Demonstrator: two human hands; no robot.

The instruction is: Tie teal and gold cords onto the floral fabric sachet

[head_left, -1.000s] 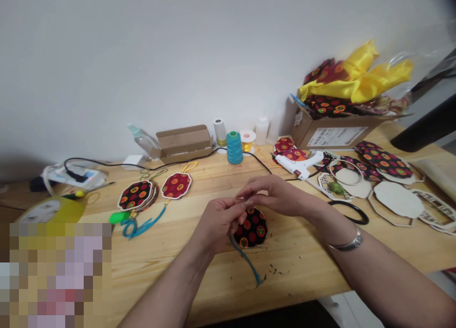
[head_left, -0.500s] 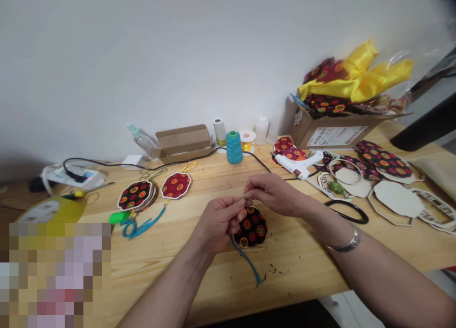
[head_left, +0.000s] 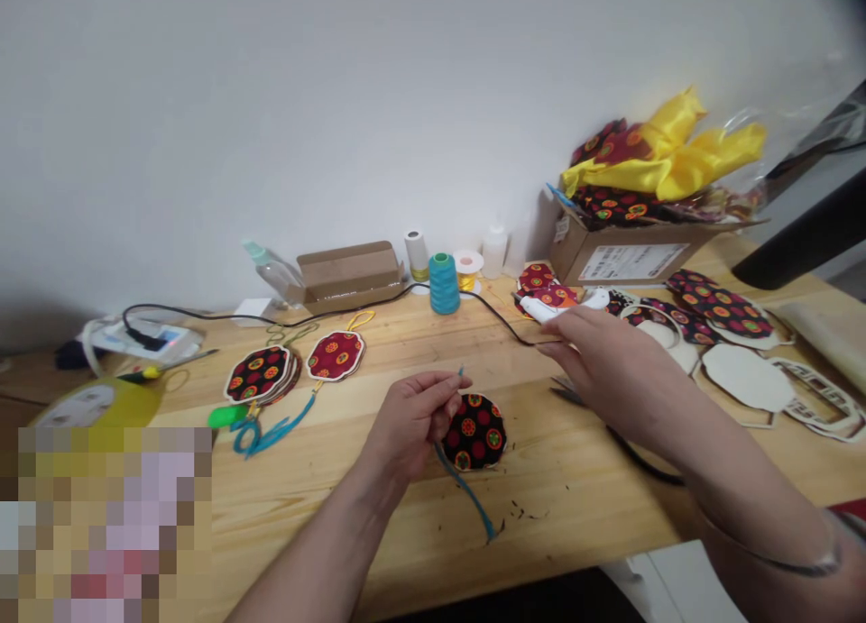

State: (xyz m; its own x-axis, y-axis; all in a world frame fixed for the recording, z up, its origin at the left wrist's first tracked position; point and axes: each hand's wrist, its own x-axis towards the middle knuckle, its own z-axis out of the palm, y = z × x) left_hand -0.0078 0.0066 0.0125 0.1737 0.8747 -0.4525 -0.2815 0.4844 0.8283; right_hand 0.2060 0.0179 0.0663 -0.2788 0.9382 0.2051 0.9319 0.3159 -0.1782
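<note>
My left hand (head_left: 423, 416) pinches a blue cord (head_left: 466, 488); a short end pokes up above the fingertips and the longer tail lies on the table. Attached or close beside these fingers is a round black patterned fabric piece (head_left: 477, 432) with a pale edge, resting on the wood. My right hand (head_left: 599, 361) is closed round what look like black-handled scissors (head_left: 566, 391). Their dark tips show below the fingers and the blurred handle under the wrist; the grip itself is mostly hidden. Just behind this hand lies a white glue gun (head_left: 538, 308), partly covered.
A blue thread cone (head_left: 445, 285) stands by the wall. At left are a stack of fabric-covered pieces (head_left: 257, 375) and a red one (head_left: 335, 356) with tassels. A cardboard box (head_left: 629, 253) of fabric and pale cut-out shapes (head_left: 748, 380) occupy the right. A black cable (head_left: 338, 307) crosses behind.
My right hand has left the cord and moved right, down over the scissors, whose handle has shifted toward me. My left hand has stayed in place, still pinching the cord.
</note>
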